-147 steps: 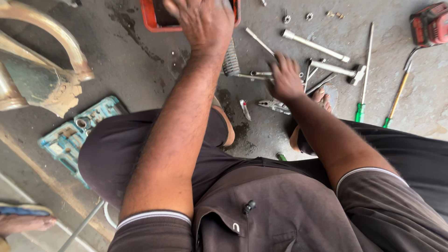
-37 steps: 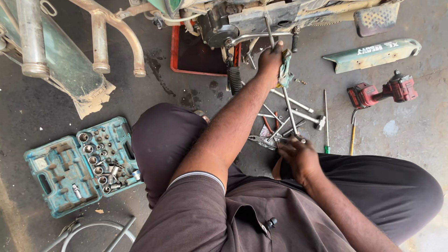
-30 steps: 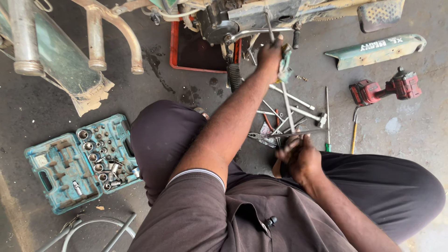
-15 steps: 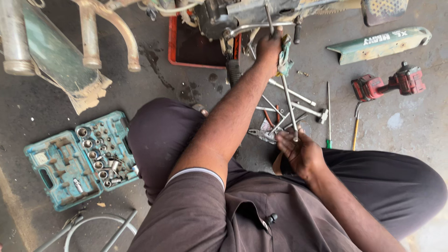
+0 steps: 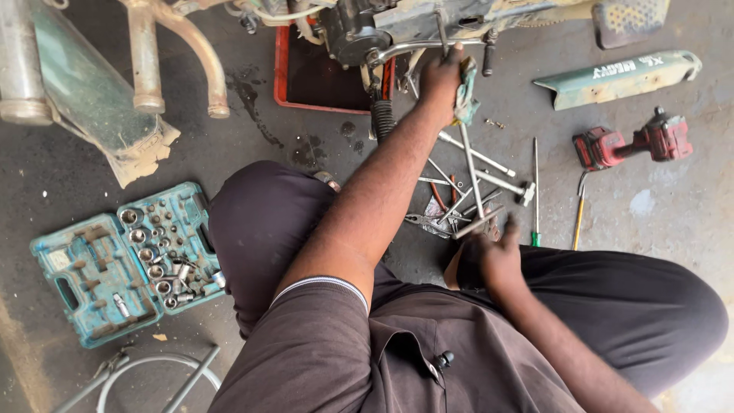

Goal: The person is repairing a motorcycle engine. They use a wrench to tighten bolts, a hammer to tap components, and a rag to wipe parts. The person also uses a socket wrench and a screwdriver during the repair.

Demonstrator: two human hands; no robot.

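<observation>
My left hand reaches forward to the underside of a motorcycle engine. It presses a teal rag against a bent metal lever. My right hand is low by my knee, closed around the cross handle of a long T-handle wrench. The wrench shaft runs up toward the rag. Loose wrenches and pliers lie on the floor just beyond this hand.
A red drip tray sits under the engine. An open teal socket set lies at the left, and a red cordless drill at the right. There are also a green body panel, screwdrivers and an exhaust pipe.
My left hand went from the red tray up to the engine with the rag. My right hand shifted among the tools and now grips the T-handle wrench. The view has tilted upward.
</observation>
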